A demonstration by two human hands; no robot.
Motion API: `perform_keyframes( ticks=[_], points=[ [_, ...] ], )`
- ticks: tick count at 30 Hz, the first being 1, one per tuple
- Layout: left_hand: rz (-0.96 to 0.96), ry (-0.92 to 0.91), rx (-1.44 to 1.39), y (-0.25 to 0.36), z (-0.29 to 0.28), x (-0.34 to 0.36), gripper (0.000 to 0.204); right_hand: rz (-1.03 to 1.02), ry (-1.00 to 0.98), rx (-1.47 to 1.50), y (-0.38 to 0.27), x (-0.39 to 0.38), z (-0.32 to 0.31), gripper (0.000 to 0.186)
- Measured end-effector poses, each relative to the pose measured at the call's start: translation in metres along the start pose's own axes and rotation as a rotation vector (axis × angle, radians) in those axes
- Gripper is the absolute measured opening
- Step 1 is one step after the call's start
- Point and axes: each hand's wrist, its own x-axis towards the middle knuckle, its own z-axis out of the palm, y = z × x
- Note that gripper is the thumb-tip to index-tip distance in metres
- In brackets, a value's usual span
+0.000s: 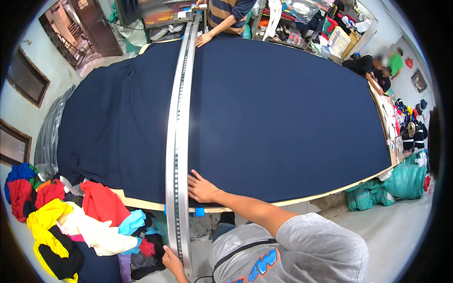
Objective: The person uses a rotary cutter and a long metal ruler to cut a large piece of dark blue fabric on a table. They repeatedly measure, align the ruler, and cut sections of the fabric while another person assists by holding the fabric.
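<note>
A long slotted metal rail (171, 155) lies across a wide sheet of dark navy cloth (292, 118) and juts past the near table edge. By its near end, my left hand (174, 264) is closed at the rail's left side; part of its fingers is hidden. My right hand (203, 188) lies flat on the cloth just right of the rail, fingers stretched out toward its edge. At the far end, a co-worker in a striped shirt rests one hand (204, 39) on the cloth beside the rail; their other hand is near a small device (185, 15) there.
Blue clamp-like pieces (199, 212) sit by the near table edge (283, 202). A heap of coloured cloth (101, 203) is at the near left. Green bundles (408, 179) lie on the floor at right. More people work at the far right, and laden shelves (292, 40) stand behind.
</note>
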Motion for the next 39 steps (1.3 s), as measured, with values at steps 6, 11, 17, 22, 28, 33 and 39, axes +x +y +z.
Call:
perform_keyframes(
  ticks=[6,11,17,22,28,33,39],
  points=[
    [0.08,-0.172,0.085,-0.011,0.014,0.003,0.049,0.365,0.405,-0.062,0.061,-0.017,-0.005,0.051],
    [0.199,-0.603,-0.06,-0.07,0.008,0.007,0.057,0.417,0.671,0.116,0.056,-0.047,-0.038,0.044],
    [0.373,-1.125,0.437,-0.03,-0.064,0.014,0.045,0.402,0.382,0.809,-0.001,-0.133,-0.098,0.037],
    [0.209,-0.745,0.359,0.102,-0.085,-0.022,0.044,-0.111,0.084,1.285,-0.083,-0.22,-0.227,0.045],
    [0.268,-0.501,0.182,0.23,-0.084,-0.12,0.044,-0.56,0.244,1.101,-0.145,-0.274,-0.319,0.059],
    [0.284,-0.587,0.06,0.332,-0.061,-0.233,0.045,-0.373,0.486,0.815,-0.105,-0.339,-0.311,0.02],
    [0.824,-2.021,-0.421,0.465,0.02,-0.422,0.047,-0.274,0.839,0.614,-0.021,-0.463,-0.328,0.026]
  ],
)
